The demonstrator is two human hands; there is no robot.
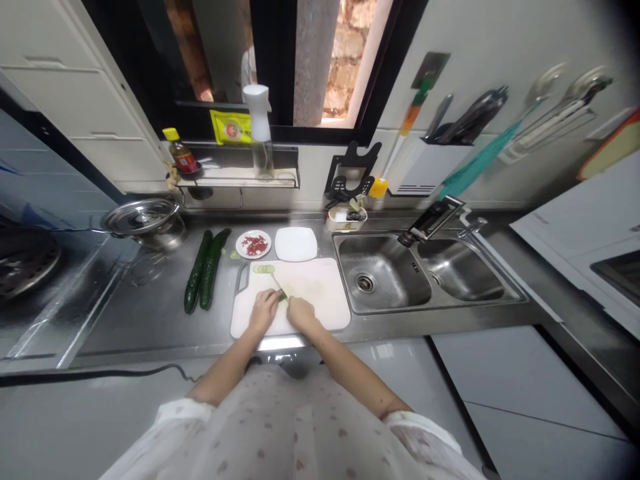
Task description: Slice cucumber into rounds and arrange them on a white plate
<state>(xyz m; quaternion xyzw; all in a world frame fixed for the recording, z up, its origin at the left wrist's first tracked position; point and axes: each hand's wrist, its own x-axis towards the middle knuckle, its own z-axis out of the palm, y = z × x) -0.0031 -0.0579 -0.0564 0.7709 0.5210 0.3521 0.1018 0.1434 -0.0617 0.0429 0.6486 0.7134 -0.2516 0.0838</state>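
On the white cutting board [320, 287] my left hand [264, 310] is curled down over a small piece of cucumber [283, 297]. My right hand [300, 312] is closed round a knife handle, and the thin blade [275, 282] reaches toward the far left. A few cucumber slices [263, 269] lie at the board's far left corner. Two whole cucumbers [204, 270] rest on the steel counter left of the board.
A small plate of chopped red chili [253, 244] and an empty white square plate [295, 243] stand behind the board. A double sink [425, 273] with tap lies to the right. A steel pot [145, 220] and stove sit to the left.
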